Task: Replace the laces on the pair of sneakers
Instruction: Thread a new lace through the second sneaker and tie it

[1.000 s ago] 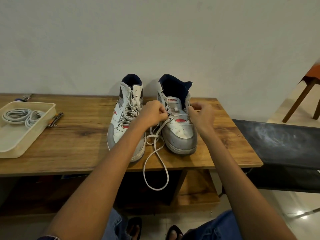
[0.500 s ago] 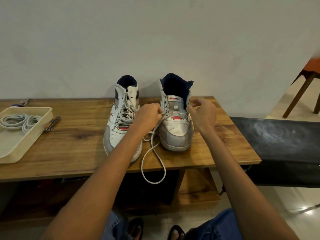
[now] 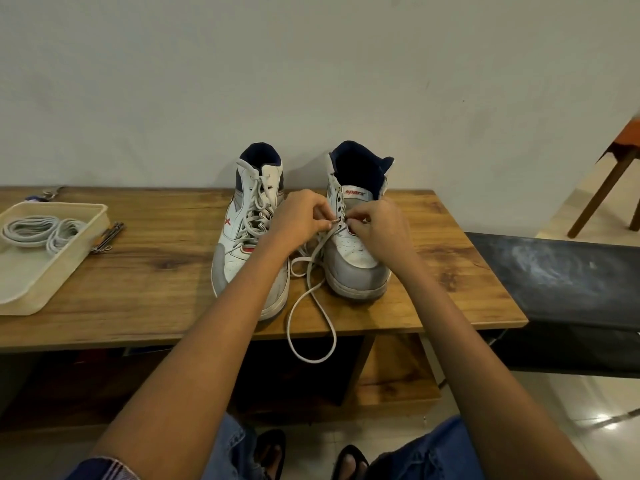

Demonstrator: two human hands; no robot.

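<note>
A wooden bench (image 3: 145,285) is standing against a pale wall (image 3: 311,81). At left, a tray (image 3: 74,251) is holding coiled laces (image 3: 38,232). Both hands are pinching a lace (image 3: 311,296): left hand (image 3: 299,220), right hand (image 3: 377,230), at the right sneaker (image 3: 356,237).

Bare tabletop (image 3: 156,282) centre-left, between tray (image 3: 69,258) at left and laced sneaker (image 3: 251,237); lace loop (image 3: 311,327) crosses front edge.

Wooden desk (image 3: 145,289) against a plain pale wall (image 3: 311,81). Cream plastic tray (image 3: 52,271) at its left end; small metal tool (image 3: 107,237) just beside the tray's right rim. Dark bench (image 3: 561,275) abutting at right; wooden chair leg (image 3: 602,195) beyond, on tiled floor (image 3: 588,393).
</note>
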